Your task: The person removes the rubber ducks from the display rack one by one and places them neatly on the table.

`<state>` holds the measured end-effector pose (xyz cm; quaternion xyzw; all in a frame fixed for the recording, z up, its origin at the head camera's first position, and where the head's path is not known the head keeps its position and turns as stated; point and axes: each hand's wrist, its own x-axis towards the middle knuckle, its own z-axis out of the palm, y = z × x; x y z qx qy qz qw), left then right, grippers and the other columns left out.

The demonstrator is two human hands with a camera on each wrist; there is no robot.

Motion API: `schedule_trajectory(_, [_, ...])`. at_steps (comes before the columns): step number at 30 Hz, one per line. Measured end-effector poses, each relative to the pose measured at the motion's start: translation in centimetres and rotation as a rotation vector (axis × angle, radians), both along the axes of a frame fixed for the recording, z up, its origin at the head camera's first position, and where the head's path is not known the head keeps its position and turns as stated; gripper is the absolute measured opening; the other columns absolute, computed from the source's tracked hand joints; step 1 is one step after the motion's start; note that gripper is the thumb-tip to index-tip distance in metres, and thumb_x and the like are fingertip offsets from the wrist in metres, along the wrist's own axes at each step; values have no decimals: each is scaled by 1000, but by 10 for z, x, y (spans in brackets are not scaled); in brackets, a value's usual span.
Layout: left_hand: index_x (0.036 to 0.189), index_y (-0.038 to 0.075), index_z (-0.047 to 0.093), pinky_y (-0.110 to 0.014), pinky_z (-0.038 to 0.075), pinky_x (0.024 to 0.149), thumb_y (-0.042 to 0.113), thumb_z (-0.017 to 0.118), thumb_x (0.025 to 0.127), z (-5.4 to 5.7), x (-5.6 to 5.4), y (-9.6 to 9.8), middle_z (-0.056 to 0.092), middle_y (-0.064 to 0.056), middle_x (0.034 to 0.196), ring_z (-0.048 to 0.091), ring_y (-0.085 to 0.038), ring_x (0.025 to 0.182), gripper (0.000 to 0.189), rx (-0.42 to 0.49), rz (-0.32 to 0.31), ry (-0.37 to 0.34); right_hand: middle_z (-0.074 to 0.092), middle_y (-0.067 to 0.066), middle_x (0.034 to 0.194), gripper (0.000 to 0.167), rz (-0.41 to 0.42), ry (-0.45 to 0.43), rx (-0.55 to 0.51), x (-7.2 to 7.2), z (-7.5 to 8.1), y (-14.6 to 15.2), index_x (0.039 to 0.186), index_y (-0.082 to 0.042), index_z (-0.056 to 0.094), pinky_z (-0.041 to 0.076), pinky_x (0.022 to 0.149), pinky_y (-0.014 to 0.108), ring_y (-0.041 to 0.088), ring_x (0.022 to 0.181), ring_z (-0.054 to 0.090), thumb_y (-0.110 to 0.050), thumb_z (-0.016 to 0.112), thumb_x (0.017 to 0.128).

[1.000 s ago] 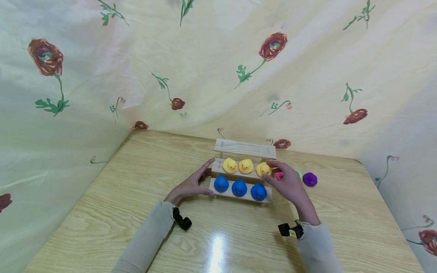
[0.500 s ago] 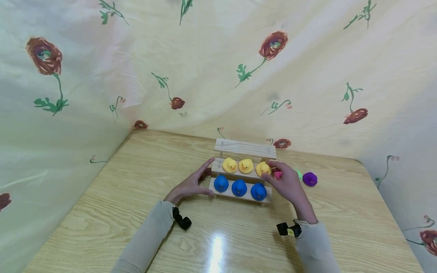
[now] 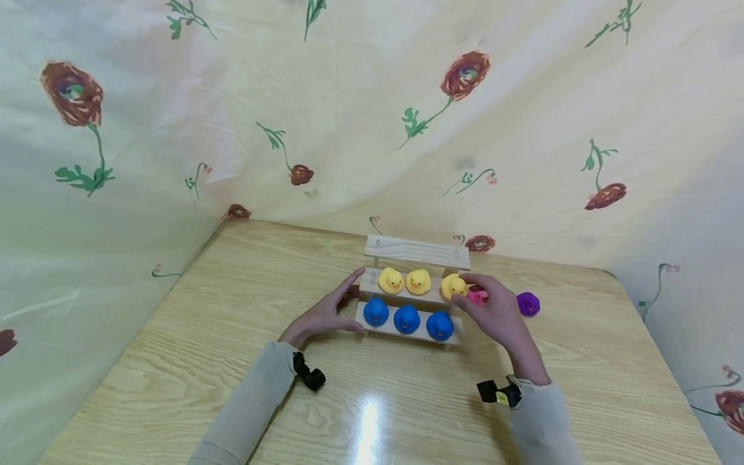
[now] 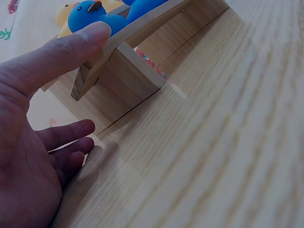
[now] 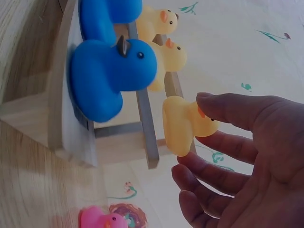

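Head: right hand (image 3: 498, 312) pincer-like round yellow duck (image 3: 451, 287)

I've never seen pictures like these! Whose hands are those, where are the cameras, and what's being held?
No robot here, just a person working bare-handed. The wide view comes from a camera on the person's head; the close-ups come from small black cameras on each wrist. On the table is a wooden stand like little steps. Three blue ducks sit on its lowest shelf and two yellow ducks on the middle one. The left hand touches one end of the stand. Near the other end, the right hand's grip pinches a third yellow duck. Off to the right are a pink duck and a purple toy.
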<state>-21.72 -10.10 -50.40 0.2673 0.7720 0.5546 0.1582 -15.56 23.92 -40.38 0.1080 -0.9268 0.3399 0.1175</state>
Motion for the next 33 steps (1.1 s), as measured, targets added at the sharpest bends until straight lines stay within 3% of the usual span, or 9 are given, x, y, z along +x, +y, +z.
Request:
schedule_trajectory(7, [156, 54, 8, -51, 27, 123, 30, 87, 78, -1, 0, -1, 40, -12, 153, 38, -29, 142, 113, -12, 13, -3, 67, 25, 121, 42, -20, 46, 48, 5, -1, 12, 127, 2, 64, 51, 77, 35, 40, 106, 63, -14, 76, 90])
schedule_trajectory(13, [158, 50, 7, -51, 28, 123, 30, 87, 78, 0, 0, -1, 40, -13, 153, 37, -30, 143, 115, -14, 13, -3, 67, 25, 120, 42, -42, 46, 53, 7, -2, 22, 126, 3, 64, 49, 76, 28, 37, 102, 64, -14, 76, 89])
schedule_trajectory(21, [159, 47, 6, -51, 27, 124, 33, 87, 78, 0, -1, -1, 37, -13, 156, 35, -30, 146, 116, -19, 7, 4, 68, 27, 120, 40, -54, 50, 55, 9, -6, 34, 124, 4, 65, 53, 75, 35, 41, 101, 65, -16, 74, 91])
schedule_trajectory(27, [159, 47, 6, -52, 26, 124, 32, 87, 78, 0, -2, 0, 36, -15, 157, 35, -31, 146, 116, -10, 0, 4, 66, 28, 122, 40, -74, -20, 63, 8, -12, 42, 125, 4, 65, 54, 78, 41, 42, 104, 64, -19, 72, 93])
schedule_trajectory(33, [157, 52, 6, -51, 26, 124, 33, 88, 77, 0, -1, 0, 36, -13, 156, 35, -30, 146, 115, -14, 5, -6, 66, 28, 124, 42, -87, -92, 67, 7, -21, 49, 126, 3, 63, 49, 78, 34, 42, 107, 63, -22, 72, 93])
